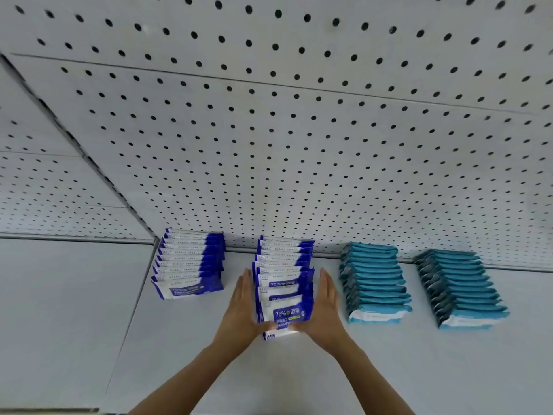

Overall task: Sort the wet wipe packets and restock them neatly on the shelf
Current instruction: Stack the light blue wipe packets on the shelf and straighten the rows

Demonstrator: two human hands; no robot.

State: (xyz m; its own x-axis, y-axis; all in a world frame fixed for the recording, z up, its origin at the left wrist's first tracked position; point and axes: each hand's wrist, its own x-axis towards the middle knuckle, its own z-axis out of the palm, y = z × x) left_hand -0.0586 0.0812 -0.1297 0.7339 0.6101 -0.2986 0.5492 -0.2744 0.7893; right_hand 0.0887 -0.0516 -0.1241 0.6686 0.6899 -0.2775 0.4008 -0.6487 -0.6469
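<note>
Both hands are lying flat against the sides of the second row of blue-and-white packets (pixel 284 283), fingers straight and together, pointing toward the pegboard back wall (pixel 299 145); the left hand (pixel 242 307) is pressing the row's left side and the right hand (pixel 326 304) its right side, with the thumbs reaching across the lower edge of the front packet (pixel 284 316), which is marked 75% and is sitting a little lower and more tilted than those behind it. That row is standing on the white shelf (pixel 389 369), running back to the wall. Just to its left another row of blue-and-white packets (pixel 188 262) is standing near the shelf's left corner, apart from the hands. To the right, two rows of teal packets (pixel 374 283) (pixel 457 289) are sitting side by side with a gap between them, each also running back to the wall. Both forearms are coming in from the bottom edge, converging on the middle row.
</note>
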